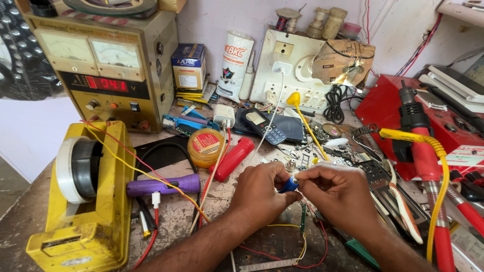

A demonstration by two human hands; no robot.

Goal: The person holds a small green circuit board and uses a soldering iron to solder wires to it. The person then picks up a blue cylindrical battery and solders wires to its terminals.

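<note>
Both hands pinch small blue part, maybe motor.

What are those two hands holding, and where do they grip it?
A small blue part, pinched at its ends between left hand and right hand.

My left hand and right hand meet over the only fairly bare patch of bench, thin wires trailing beneath. Left, the yellow tape dispenser and purple torch block me; ahead, the red cylinder and phone; right, the red-handled tools.
</note>
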